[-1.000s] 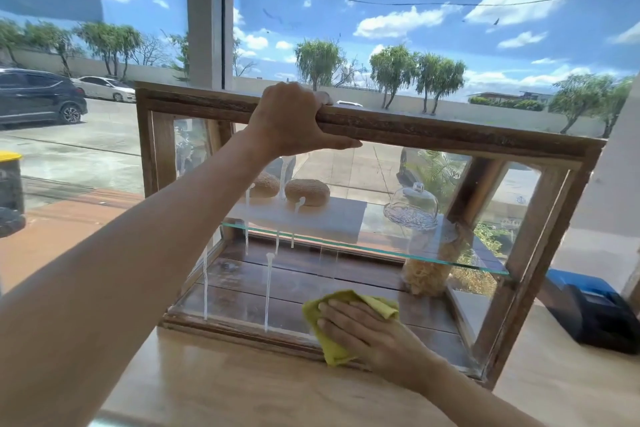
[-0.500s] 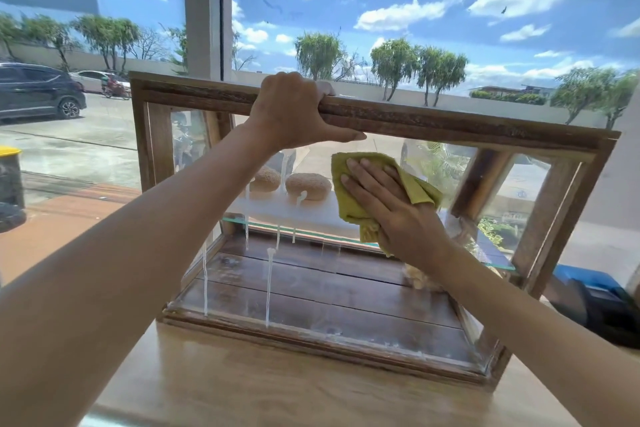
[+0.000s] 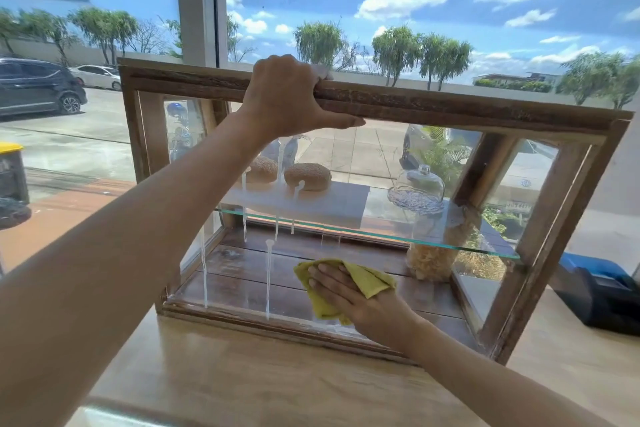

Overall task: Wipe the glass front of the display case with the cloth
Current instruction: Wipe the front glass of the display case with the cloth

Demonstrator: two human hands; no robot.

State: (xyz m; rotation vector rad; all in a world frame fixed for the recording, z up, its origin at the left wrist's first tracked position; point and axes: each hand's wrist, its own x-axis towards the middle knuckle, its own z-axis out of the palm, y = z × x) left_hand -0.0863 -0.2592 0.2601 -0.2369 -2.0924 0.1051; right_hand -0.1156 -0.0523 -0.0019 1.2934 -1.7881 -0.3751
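Note:
A wooden display case with a glass front stands on a wooden counter. White foam streaks run down the left half of the glass. My left hand grips the case's top rail, fingers over the back edge. My right hand presses a yellow-green cloth flat against the lower middle of the glass, just above the bottom rail. Inside, two buns and a glass dome sit on a glass shelf.
The counter stretches in front of the case. A black and blue device sits to the right of the case. Behind is a big window with a white post, and a street with parked cars outside.
My right hand with the cloth has swept down from the upper middle of the glass to its lower middle. My left hand stays on the top rail.

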